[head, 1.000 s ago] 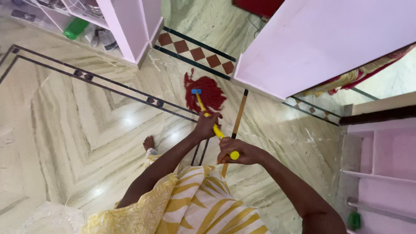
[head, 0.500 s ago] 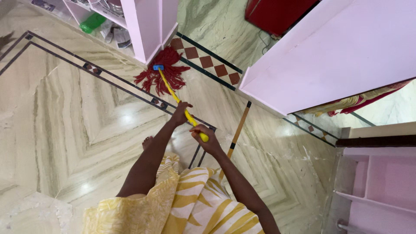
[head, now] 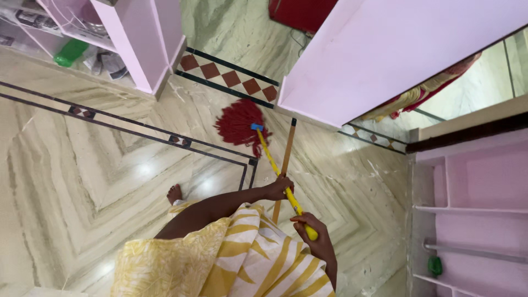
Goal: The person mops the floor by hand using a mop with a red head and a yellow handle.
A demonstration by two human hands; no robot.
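Head camera looks down at your marble floor (head: 82, 181). At far left a green bottle (head: 70, 52) lies by the pink shelf unit (head: 140, 41). Your bare foot (head: 174, 193) stands on the floor, well short of the red mop head (head: 239, 124), which rests on the floor near the pink wall (head: 385, 49). Your left hand (head: 279, 188) wraps its fingers around the yellow mop handle (head: 275, 168) midway, beside a wooden stick (head: 286, 151). Your right hand (head: 312, 237) grips the handle's top end.

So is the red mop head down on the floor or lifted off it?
Down on the floor. The red mop head lies spread over the marble floor, its yellow handle slanting up to both hands.
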